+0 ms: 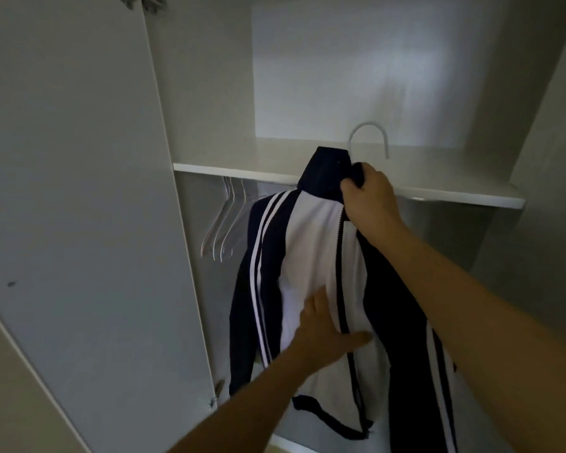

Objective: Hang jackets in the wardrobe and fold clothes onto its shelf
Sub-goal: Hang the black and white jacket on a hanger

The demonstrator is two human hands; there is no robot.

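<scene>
Right hand (368, 199) clenches the navy-and-white striped zip jacket (307, 256) at its collar, hiding the white hanger (370, 135) save its hook. Left hand (324, 328), fingers flat, presses the front at 6 o'clock; hem cut off.

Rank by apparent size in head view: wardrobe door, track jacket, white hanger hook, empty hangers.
1. wardrobe door
2. track jacket
3. empty hangers, taken as a cluster
4. white hanger hook

The jacket hangs nearer the camera, so its size is inflated.

Door hinge (217, 392) at the lower left
</scene>
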